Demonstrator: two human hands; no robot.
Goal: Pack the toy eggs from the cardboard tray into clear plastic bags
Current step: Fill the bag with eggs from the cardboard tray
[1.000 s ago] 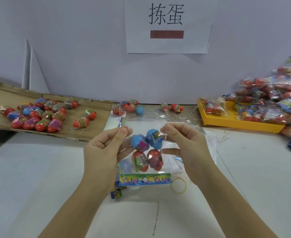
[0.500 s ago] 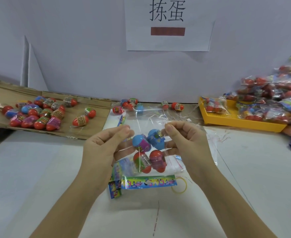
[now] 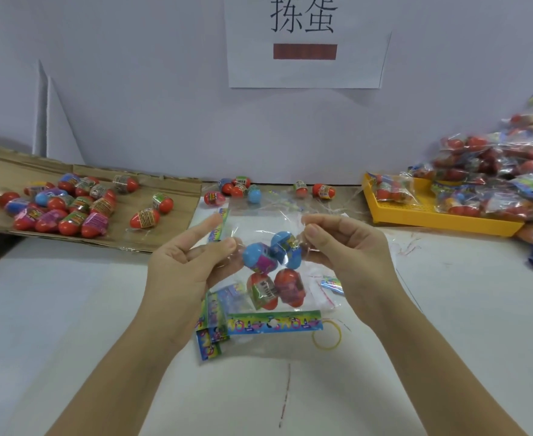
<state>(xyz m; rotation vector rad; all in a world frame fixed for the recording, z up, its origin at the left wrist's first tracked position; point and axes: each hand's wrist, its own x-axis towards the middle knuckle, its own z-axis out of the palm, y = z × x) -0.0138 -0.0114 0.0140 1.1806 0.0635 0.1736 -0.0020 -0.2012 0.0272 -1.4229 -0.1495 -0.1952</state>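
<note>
Four toy eggs (image 3: 259, 258) in one clear bag (image 3: 259, 221)

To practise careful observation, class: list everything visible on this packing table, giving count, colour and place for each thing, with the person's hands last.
clear plastic bag: one, transparent, between both hands
bagged eggs: four, two blue, two red, inside it
cardboard tray: one, brown, far left
loose eggs: roughly twenty, mostly red, on that tray
stray eggs: about seven, red and blue, by the wall
printed strips: few, multicoloured, below the bag
rubber band: one, yellow, beside the strips
yellow tray: one, far right
packed bags: pile, clear, on and around that tray
paper sign: one, white, on wall
left hand: pinches bag's left side
right hand: pinches bag's right side
</note>
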